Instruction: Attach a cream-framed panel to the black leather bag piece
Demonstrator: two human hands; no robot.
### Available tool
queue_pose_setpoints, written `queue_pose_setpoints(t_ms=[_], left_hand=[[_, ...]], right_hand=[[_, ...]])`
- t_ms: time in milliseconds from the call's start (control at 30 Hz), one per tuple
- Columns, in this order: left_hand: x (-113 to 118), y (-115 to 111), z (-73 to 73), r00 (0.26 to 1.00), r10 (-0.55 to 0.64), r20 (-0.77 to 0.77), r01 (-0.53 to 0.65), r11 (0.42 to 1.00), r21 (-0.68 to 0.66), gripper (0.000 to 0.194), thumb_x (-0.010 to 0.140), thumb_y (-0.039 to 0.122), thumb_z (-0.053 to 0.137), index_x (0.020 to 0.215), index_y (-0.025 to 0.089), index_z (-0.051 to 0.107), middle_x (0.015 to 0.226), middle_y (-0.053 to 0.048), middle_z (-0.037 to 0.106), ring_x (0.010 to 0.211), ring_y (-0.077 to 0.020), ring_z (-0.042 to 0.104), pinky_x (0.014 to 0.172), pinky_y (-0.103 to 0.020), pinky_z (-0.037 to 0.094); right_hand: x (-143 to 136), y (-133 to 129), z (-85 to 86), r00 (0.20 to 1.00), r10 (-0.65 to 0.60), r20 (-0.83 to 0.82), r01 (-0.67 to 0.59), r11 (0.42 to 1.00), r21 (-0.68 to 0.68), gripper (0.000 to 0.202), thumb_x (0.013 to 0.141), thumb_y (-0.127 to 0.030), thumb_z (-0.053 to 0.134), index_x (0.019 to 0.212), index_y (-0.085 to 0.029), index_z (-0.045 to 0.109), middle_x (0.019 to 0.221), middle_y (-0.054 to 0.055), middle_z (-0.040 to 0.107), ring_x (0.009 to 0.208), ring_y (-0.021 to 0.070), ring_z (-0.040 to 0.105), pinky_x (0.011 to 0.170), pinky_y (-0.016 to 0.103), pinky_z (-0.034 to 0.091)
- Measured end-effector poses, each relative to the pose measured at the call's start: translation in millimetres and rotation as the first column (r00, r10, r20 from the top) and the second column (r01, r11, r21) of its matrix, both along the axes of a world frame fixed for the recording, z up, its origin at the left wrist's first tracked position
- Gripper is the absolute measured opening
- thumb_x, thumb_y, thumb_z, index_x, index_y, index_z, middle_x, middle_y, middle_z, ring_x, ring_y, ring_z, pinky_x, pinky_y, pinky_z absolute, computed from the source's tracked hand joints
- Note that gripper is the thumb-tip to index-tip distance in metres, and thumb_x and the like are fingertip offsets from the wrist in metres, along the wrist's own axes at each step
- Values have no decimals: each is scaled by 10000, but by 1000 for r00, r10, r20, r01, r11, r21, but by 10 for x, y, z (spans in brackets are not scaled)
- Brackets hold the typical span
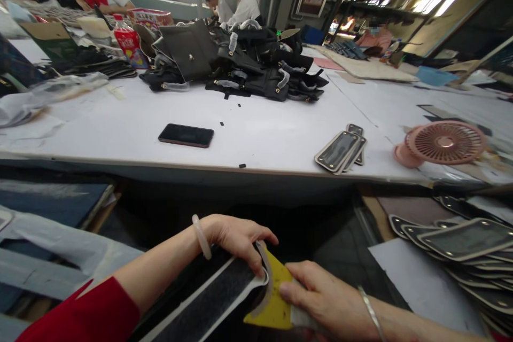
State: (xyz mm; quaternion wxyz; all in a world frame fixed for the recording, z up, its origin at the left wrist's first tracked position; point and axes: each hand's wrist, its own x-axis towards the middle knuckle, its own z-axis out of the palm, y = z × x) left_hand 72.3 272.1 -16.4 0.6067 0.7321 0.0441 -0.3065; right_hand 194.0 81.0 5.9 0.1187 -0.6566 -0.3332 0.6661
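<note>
My left hand (240, 238), with a pale bangle on the wrist, is closed on the end of a long black panel (208, 302) with whitish edges. The panel slants down toward the lower left of the head view. My right hand (310, 291), wearing a silver bracelet, grips a yellow scraper-like tool (276, 304) with a curved, greyish edge. This edge lies right beside the panel's end, close under my left fingers; I cannot tell whether it presses on the panel. Part of the tool's handle is hidden by my right hand.
Before me runs a white table (272, 128) with a phone (186, 135), a few black panels (339, 152) and a pink fan (444, 141). Behind lies a heap of black bags (248, 59). More panels (465, 240) are stacked at right. Other people stand farther back.
</note>
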Motion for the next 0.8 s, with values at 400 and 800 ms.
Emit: queue_pose_setpoints(t_ms=[400,800], left_hand=[[-22,14,-39,998,37,44,-38,999,20,980,581,296,774,1467,133,390,1085,-92,698,941,-255,662,743,-293,539],[-41,75,-76,996,12,83,-15,999,35,996,584,171,711,1501,147,322,1049,-82,726,912,-246,676,699,-273,533]], right_hand=[[-157,100,137,992,0,128,-2,1000,18,294,918,-389,445,919,-127,580,644,12,585,444,89,512,386,153,331],[-245,57,-15,988,-144,-47,148,984,103,478,844,-568,570,943,-107,654,845,49,606,762,146,498,712,223,416]])
